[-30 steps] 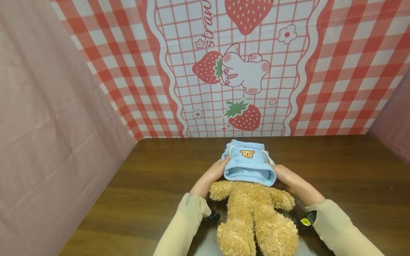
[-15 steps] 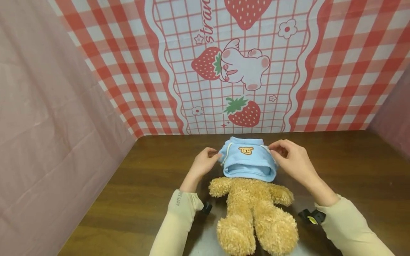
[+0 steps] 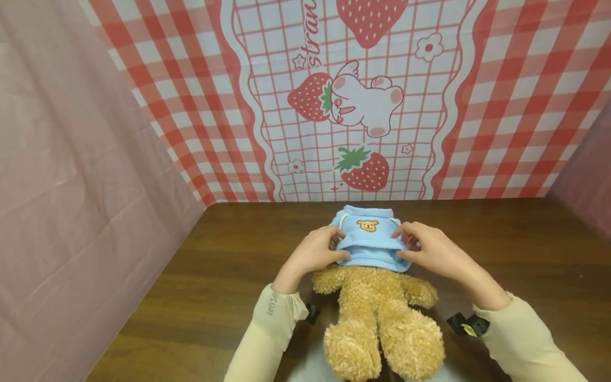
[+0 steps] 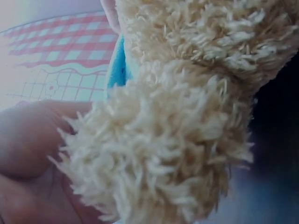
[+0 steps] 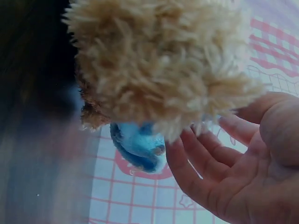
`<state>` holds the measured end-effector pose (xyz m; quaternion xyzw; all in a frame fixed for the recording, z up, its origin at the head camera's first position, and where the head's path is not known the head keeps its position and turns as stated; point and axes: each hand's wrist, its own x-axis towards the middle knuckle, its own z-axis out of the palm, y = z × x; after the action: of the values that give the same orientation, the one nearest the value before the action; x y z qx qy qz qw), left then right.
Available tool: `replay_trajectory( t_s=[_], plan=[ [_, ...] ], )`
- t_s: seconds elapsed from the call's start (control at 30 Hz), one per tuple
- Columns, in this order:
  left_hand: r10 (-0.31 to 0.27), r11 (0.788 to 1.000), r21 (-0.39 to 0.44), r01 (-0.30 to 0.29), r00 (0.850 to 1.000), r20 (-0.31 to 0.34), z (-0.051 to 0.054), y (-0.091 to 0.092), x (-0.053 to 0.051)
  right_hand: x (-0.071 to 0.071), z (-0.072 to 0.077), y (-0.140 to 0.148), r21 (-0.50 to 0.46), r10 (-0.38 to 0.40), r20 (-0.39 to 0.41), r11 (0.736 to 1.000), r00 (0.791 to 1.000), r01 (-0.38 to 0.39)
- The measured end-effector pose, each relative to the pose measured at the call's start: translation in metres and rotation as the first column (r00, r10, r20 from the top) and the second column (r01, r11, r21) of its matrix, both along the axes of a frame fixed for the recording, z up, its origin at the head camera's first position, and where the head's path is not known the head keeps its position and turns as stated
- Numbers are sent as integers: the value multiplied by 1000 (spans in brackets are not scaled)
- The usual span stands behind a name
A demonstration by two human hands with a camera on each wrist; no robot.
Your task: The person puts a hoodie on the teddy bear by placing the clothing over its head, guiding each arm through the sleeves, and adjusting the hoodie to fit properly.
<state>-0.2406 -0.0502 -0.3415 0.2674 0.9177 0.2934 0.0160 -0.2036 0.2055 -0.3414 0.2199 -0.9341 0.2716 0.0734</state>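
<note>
A light blue doll's sweatshirt (image 3: 367, 243) with a bear-face patch lies at the top of a tan plush teddy bear (image 3: 369, 297) on its back. No bear head shows; whether it is under the sweatshirt I cannot tell. My left hand (image 3: 316, 248) pinches the cloth at the sweatshirt's lower left edge, thumb by the opening. At the lower right edge my right hand (image 3: 429, 245) does likewise with curled fingers. Fluffy fur (image 4: 154, 154) covers much of the left wrist view. In the right wrist view, blue cloth (image 5: 135, 140) appears beside my fingertips.
The bear lies on a dark brown wooden table (image 3: 229, 265). Behind stands a red-and-white checked strawberry cloth (image 3: 363, 106), and a pink curtain (image 3: 86, 185) hangs on the left. Black wrist devices (image 3: 468, 323) sit close beside the bear.
My hands went from the sweatshirt's sides up to its sleeves, then down and inward to its lower edge. The opening looks narrower, its front cloth gathered. The bear stays in place.
</note>
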Motion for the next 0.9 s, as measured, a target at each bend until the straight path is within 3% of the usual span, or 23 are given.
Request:
replay_trajectory(
  t_s=[0.17,0.23,0.3,0.37,0.43,0.53,0.63,0.77,0.83,0.9],
  plan=[
    [35,999,39,-35,999,-20,-3,4,-2,-3,-1,-1,-29,-3,-11,1000,1000,3],
    [36,992,119,-40,999,35,-4,5,-4,-3,0,-1,-39,-4,15,999,1000,4],
    [8,968,249,-45,989,148,-6,5,-7,-3,1,0,-44,1,46,999,999,1],
    [-55,912,405,-68,957,285,-9,3,-10,-3,2,0,-48,11,84,999,996,-7],
    [-120,840,528,-123,908,402,-12,1,-13,-4,2,-1,-45,21,114,999,993,-16],
    [-197,748,632,-202,842,502,-15,-1,-16,-3,2,0,-37,41,150,999,988,-36],
    [-262,683,688,-245,798,543,-13,-1,-14,-2,2,1,-80,72,233,995,970,-54],
    [-355,648,727,-228,754,553,-8,-1,-10,-1,4,1,-293,157,367,955,917,-46],
    [-377,643,736,-212,749,545,-7,-1,-9,0,5,0,-433,203,395,901,896,-13],
    [-368,637,737,-226,751,548,-6,0,-8,0,6,-1,-524,222,391,852,893,17]
  ],
)
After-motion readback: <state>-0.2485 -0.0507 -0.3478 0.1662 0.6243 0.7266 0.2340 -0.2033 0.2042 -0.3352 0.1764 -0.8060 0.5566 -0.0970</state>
